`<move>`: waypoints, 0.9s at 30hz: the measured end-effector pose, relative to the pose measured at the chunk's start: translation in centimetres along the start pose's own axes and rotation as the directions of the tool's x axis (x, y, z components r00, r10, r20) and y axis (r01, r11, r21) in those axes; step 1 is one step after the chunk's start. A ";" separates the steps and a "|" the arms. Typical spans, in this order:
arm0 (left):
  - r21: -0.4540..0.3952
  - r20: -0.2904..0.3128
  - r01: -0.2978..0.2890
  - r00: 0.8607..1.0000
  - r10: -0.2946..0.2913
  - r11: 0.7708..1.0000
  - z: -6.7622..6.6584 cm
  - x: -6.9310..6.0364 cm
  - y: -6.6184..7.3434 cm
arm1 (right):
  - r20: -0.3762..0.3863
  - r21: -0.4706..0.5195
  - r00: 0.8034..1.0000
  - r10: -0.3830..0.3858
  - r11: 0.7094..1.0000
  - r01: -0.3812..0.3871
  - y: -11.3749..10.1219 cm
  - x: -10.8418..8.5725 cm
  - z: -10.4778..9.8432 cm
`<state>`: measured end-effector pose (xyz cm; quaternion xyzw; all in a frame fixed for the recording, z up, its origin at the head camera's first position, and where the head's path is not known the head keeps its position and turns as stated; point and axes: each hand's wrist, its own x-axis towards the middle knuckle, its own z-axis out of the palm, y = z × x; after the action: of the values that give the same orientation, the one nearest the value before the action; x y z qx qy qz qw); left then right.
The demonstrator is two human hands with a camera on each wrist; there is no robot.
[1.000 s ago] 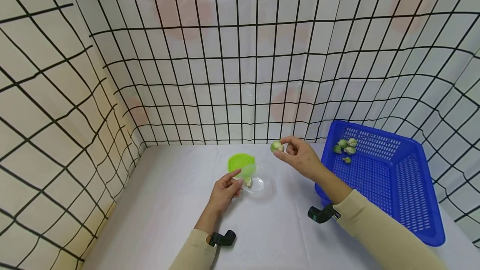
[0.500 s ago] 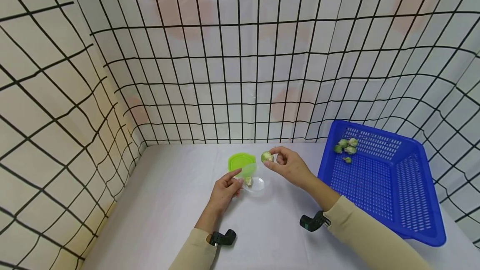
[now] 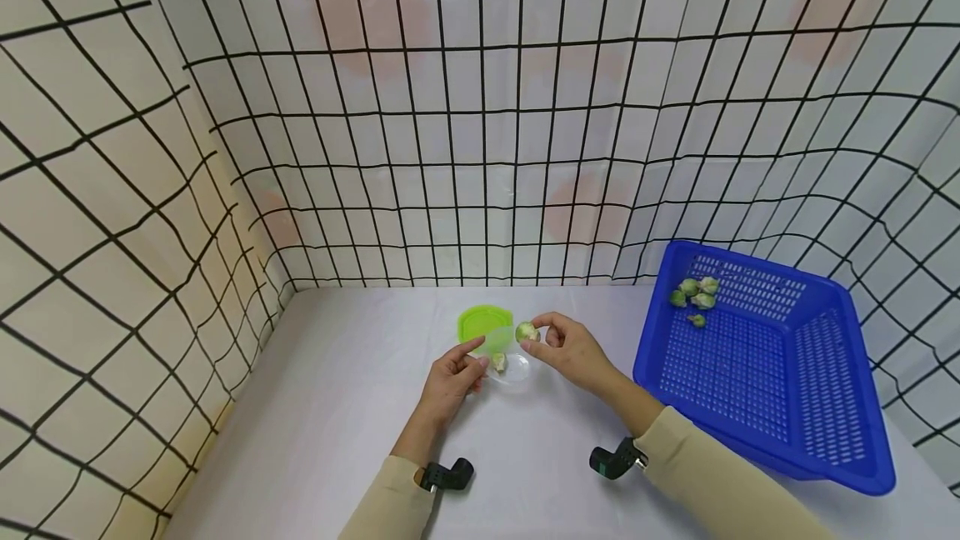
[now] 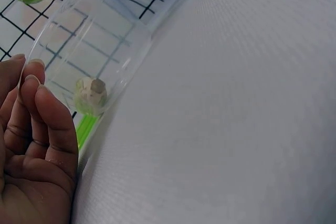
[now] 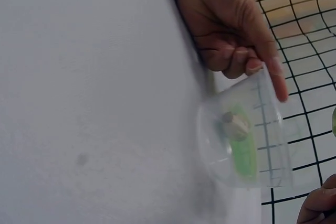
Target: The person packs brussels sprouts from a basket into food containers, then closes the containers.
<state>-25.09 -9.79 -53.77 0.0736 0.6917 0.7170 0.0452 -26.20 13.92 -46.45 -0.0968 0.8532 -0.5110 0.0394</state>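
Note:
My left hand (image 3: 447,383) pinches the rim of a clear plastic container (image 4: 123,43) between thumb and fingers. The container stands on the white table, and one Brussels sprout (image 4: 90,96) lies inside it. Just over the container's far right side, my right hand (image 3: 576,352) holds a second Brussels sprout (image 3: 527,332) by the thumb and fingertips. That sprout shows only partly at the upper left of the left wrist view. Behind the container lies a bright green lid (image 3: 480,322), seen partly through the clear plastic.
A blue plastic basket (image 3: 750,283) stands at the right, with several Brussels sprouts (image 3: 703,300) in its far left corner. Black wire mesh (image 3: 420,207) closes off the back and both sides of the white table (image 3: 322,407).
My right hand has carried its Brussels sprout left and downward, closer to the container. The left hand keeps its grip on the rim.

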 end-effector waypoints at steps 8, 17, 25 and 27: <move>0.014 -0.003 -0.004 1.000 0.005 1.000 0.0 0.1 -0.2 | -0.007 -0.044 1.000 0.011 0.999 -0.012 1.3 0.0 1.1; 0.027 -0.006 -0.014 1.000 0.015 1.000 -0.1 0.2 -0.5 | -0.032 -0.084 0.996 0.081 0.993 -0.083 1.8 -0.2 1.8; 0.025 -0.003 -0.016 1.000 0.016 1.000 0.0 0.1 -0.2 | -0.066 -0.155 0.990 0.124 0.979 -0.133 2.1 0.1 2.1; 0.021 -0.006 -0.010 1.000 0.010 1.000 0.0 0.1 -0.2 | -0.057 -0.146 0.990 0.130 0.980 -0.137 2.2 0.1 2.1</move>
<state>-25.18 -9.77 -53.96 0.0754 0.6991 0.7100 0.0388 -26.24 13.08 -49.37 -0.0300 0.8943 -0.4440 0.0460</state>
